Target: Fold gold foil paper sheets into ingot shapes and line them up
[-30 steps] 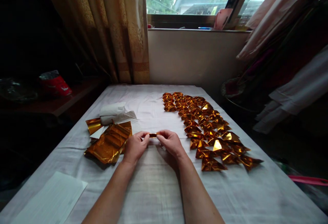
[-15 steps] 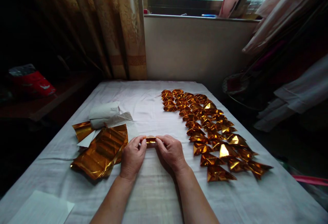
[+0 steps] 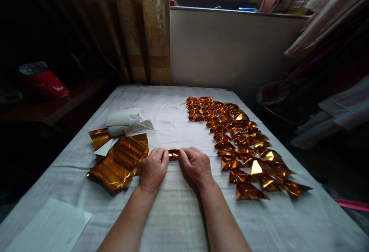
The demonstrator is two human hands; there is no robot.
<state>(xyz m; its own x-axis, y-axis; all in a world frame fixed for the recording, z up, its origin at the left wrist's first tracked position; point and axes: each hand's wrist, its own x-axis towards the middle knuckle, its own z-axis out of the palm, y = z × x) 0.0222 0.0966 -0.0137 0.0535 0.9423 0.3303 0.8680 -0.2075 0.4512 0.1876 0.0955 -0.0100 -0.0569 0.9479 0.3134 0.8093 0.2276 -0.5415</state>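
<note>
A narrow folded strip of gold foil paper (image 3: 174, 154) is stretched between my two hands over the middle of the table. My left hand (image 3: 153, 169) pinches its left end, thumb on top. At the right end my right hand (image 3: 196, 166) grips it the same way; the fingers beneath are hidden. Left of my hands lies a stack of gold foil sheets (image 3: 122, 161), its edges uneven. Several folded gold foil pieces, shaped like ingots (image 3: 230, 163), stand in rows on the right side.
A roll of white paper (image 3: 122, 121) lies behind the foil stack. A pale sheet (image 3: 52, 225) is at the near left of the white-covered table (image 3: 173, 221). A red bag (image 3: 44, 83) sits on a dark side shelf. Clothes (image 3: 340, 106) hang beyond the right edge.
The view has shifted slightly, so everything sits a little further right and higher. My thumbs have closed in over the strip's ends, and both hands keep hold of it.
</note>
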